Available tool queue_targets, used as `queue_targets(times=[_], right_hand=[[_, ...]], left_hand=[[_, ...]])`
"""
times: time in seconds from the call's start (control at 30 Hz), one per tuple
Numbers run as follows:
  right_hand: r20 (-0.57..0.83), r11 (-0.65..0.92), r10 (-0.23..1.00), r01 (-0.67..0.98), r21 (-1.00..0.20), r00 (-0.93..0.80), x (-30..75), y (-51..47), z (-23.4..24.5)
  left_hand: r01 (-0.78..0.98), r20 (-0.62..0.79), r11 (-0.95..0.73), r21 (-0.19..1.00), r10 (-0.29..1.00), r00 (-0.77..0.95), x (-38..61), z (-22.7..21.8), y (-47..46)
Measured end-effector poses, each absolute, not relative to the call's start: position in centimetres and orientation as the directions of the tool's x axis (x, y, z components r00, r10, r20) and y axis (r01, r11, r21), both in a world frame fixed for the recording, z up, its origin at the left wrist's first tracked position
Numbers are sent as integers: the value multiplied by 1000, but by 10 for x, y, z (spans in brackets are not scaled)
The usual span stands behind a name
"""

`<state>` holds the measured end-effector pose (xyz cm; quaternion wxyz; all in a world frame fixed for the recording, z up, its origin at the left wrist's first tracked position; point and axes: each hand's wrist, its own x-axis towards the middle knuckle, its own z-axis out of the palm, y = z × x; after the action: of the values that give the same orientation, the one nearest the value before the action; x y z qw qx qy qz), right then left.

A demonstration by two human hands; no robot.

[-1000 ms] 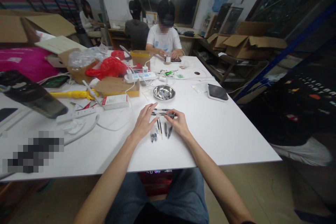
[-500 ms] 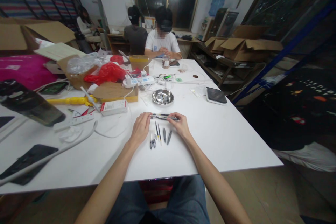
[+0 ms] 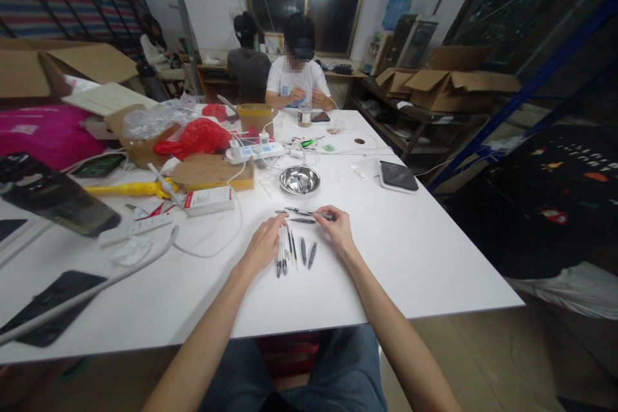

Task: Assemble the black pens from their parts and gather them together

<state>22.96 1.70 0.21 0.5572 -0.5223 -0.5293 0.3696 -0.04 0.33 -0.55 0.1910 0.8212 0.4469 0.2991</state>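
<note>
My right hand (image 3: 339, 230) pinches the right end of a thin dark pen (image 3: 302, 212) that lies crosswise on the white table (image 3: 410, 251). A second dark pen (image 3: 302, 221) lies just below it. My left hand (image 3: 264, 243) rests on the table with its fingers stretched toward the left ends of these pens and nothing held in them. Between my hands lie several small pen parts (image 3: 293, 251), set side by side and pointing away from me.
A steel bowl (image 3: 300, 179) stands just beyond the pens. A power strip (image 3: 250, 151), a small white box (image 3: 209, 200), a cable and a red bag (image 3: 197, 135) crowd the left. A dark device (image 3: 398, 176) lies right. A person (image 3: 297, 77) sits at the far end.
My left hand has let go of the pen's left end and slid back toward me. My right hand still holds the right end. The view shifted slightly.
</note>
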Motion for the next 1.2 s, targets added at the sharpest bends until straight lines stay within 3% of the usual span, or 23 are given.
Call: queue_targets(times=[0.4,0.73,1.2], right_hand=[[169,158,970,78,-984,175,230,17,4],[182,175,974,62,-983,138,231,18,-1],[189,180,974,82,-980,120,229,18,-2]], left_hand=[[596,326,-560,575,825,462,2,-2,3],[531,271,-492,689,855,442,4,-2,0],[434,308,-509,743,836,454,7,0,-1]])
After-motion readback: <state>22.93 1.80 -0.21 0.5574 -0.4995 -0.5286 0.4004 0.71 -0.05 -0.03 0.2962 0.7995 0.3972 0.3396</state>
